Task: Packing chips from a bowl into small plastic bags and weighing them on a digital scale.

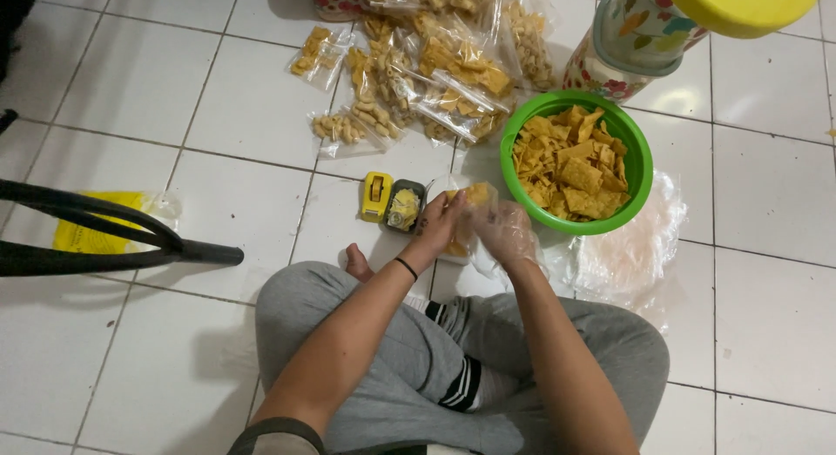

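Held just near of the green bowl (pixel 640 163) of chips, over the white tiled floor (pixel 218 98): a small clear plastic bag (pixel 470 213) part-filled with yellow-orange chips. Likely very light, thin, limp and slippery, the contents brittle; best taken by the film at the mouth, never squeezed across the middle. Left hand (pixel 440 220), bare, curled closed around the bag's left edge, holding it up. Right hand (pixel 505 233), in a thin transparent glove, fingers bent and pinched at the bag's right side; exact gap hidden by glove and film. Left of the hands, a yellow tape dispenser (pixel 376 195) beside a small dark tray (pixel 405 205); far behind, a pile of filled snack bags (pixel 427 63).
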